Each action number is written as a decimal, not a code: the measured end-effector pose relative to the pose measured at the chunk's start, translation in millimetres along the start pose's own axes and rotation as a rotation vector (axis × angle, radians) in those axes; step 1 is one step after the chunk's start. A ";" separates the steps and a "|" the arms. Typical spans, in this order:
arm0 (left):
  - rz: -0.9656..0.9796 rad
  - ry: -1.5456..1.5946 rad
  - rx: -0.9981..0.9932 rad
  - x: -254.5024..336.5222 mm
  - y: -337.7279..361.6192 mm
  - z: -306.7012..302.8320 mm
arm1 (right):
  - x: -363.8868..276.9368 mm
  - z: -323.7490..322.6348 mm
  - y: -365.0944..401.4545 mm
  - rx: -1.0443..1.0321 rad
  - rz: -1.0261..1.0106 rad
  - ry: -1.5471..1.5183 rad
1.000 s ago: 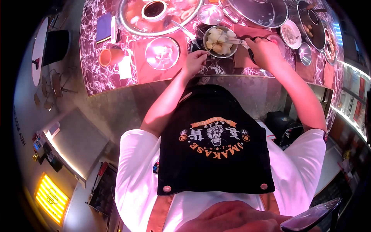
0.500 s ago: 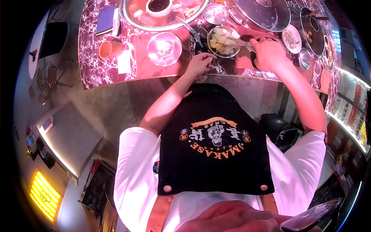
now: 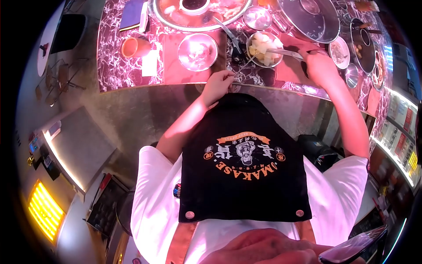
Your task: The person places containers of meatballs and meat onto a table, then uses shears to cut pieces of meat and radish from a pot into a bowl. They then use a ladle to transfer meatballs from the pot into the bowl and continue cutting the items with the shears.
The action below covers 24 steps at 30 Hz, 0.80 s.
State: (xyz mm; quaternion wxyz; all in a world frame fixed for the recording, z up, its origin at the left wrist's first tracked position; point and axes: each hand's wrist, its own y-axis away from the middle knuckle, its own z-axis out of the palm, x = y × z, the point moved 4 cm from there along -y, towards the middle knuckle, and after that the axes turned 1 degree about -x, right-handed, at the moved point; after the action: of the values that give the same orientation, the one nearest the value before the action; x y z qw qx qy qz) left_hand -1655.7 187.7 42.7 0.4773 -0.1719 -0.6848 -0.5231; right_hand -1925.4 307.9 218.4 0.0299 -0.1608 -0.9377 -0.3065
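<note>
My left hand [image 3: 218,86] is at the table's front edge, fingers pinched on a thin skewer [image 3: 246,63] that slants up to the bowl's near rim. My right hand [image 3: 320,68] is wrapped around the handles of a pair of scissors [image 3: 288,53], their blades reaching left over the bowl. Pale, whitish-yellow chunks [image 3: 265,42] fill this small metal bowl [image 3: 278,64]. Whether the skewer's tip still carries a piece cannot be made out.
A second metal bowl [image 3: 180,53] stands on a brown mat to the left, near an orange cup [image 3: 134,47]. Tongs [image 3: 229,33] lean against a large round pot [image 3: 159,20]. Further right are a big lidded pan [image 3: 332,33] and several small dishes.
My left hand has drawn back toward me and away from the bowl with the skewer. The scissors stay over the bowl, their blades closer together. The whole view has shifted slightly.
</note>
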 end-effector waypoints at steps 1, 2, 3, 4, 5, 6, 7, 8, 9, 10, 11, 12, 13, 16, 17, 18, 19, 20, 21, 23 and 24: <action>-0.025 0.050 -0.005 -2.1 4.4 -4.3 | 5.6 -2.7 9.2 0.094 0.016 -0.064; -0.050 0.101 -0.008 -4.5 7.8 -8.0 | 10.0 -6.3 18.8 0.187 0.031 -0.129; -0.054 0.101 0.007 -8.9 9.6 -8.8 | 13.1 -8.8 27.1 0.157 0.066 -0.204; -0.054 0.139 0.014 -14.6 10.8 -8.5 | 14.1 -10.9 33.0 0.131 0.088 -0.277; -0.056 0.175 0.038 -17.8 14.5 -13.2 | 17.0 -4.6 38.1 0.144 0.102 -0.370; -0.015 0.122 0.075 -15.4 21.3 -17.1 | 19.8 7.8 41.4 0.151 0.109 -0.465; -0.012 0.100 0.092 -7.3 32.7 -23.4 | 17.8 21.4 42.4 0.212 0.064 -0.653; -0.007 0.080 0.105 -0.2 40.4 -29.2 | 16.7 40.8 38.2 0.263 0.022 -0.839; 0.070 0.151 0.126 -12.4 41.0 -33.3 | 15.0 76.4 26.8 0.163 0.062 -1.138; 0.057 0.153 0.159 -21.9 45.5 -36.8 | -8.8 82.6 22.6 0.179 0.053 -1.455; 0.047 0.261 0.232 -30.0 50.6 -42.9 | -23.7 110.5 8.0 0.246 -0.006 -1.515; 0.042 0.365 0.307 -39.5 55.5 -50.0 | -42.5 139.4 -7.3 0.315 -0.066 -1.580; 0.178 0.381 0.362 -52.7 55.3 -56.5 | -70.3 155.1 -19.8 0.265 -0.076 -1.821; 0.191 0.352 0.535 -76.2 58.3 -82.2 | -152.9 157.4 -43.0 0.153 0.017 -2.138; 0.227 0.318 0.598 -83.7 52.8 -92.3 | -168.2 157.3 -51.4 0.125 -0.008 -2.139; 0.270 0.289 0.652 -92.1 48.4 -102.2 | -182.0 157.6 -58.2 0.099 -0.024 -2.138; 0.261 0.241 0.661 -90.3 45.9 -112.0 | -189.8 150.3 -63.0 0.093 -0.015 -2.079; 0.250 0.198 0.664 -87.5 42.6 -120.1 | -195.0 143.0 -66.7 0.087 0.000 -2.014; 0.162 0.103 0.687 -86.3 37.6 -128.9 | -198.7 142.3 -73.0 0.136 -0.030 -2.015; 0.158 0.050 0.663 -75.6 28.4 -145.1 | -204.6 130.7 -82.3 0.218 -0.043 -2.019; 0.153 -0.015 0.636 -70.7 26.6 -152.6 | -203.1 131.9 -87.9 0.260 -0.084 -2.037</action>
State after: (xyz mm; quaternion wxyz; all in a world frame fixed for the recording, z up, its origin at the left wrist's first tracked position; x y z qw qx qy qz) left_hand -1529.6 82.5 -2.0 0.5399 -0.0692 -0.8025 -0.2444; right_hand -1755.6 260.6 30.4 -0.7735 -0.3072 -0.5488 0.0787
